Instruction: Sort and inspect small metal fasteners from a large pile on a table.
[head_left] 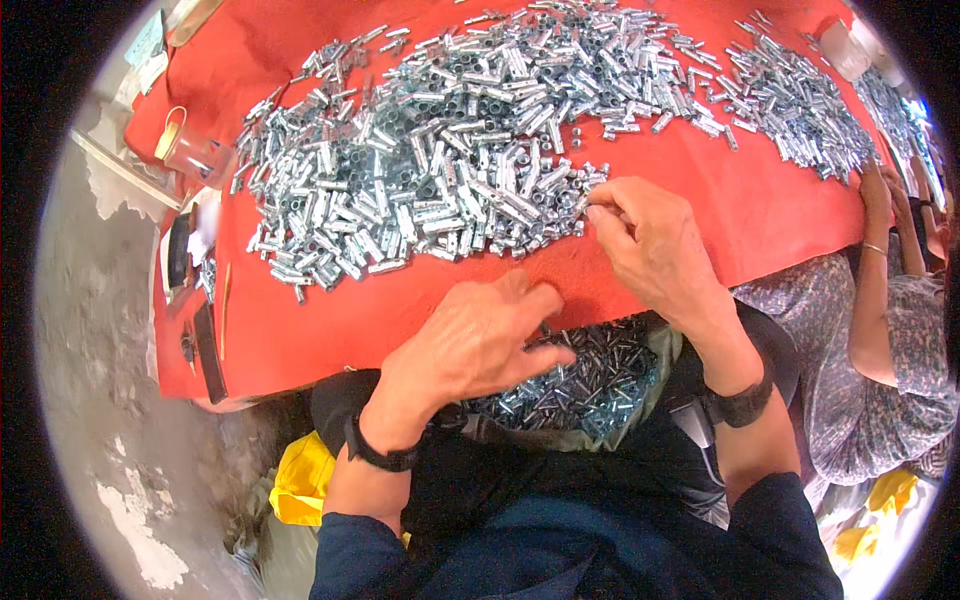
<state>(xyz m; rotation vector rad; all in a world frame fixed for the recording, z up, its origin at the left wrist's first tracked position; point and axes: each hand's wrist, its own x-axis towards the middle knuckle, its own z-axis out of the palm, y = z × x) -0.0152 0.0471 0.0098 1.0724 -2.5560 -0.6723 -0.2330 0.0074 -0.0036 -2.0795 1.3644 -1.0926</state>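
Observation:
A large heap of short silvery metal tubes lies on a red cloth-covered table. At the heap's near right edge, my right hand is closed in a pinch on a small metal tube, partly hidden by the fingertips. My left hand hovers over the table's front edge, thumb and forefinger apart; its other fingers are partly hidden. Below it, on my lap, sits an open bag filled with small dark and silvery metal pieces.
Another heap of tubes lies at the far right, where another person's hand reaches in. A clear plastic jar, a dark flat bar and a thin stick are at the left. A yellow bag hangs below.

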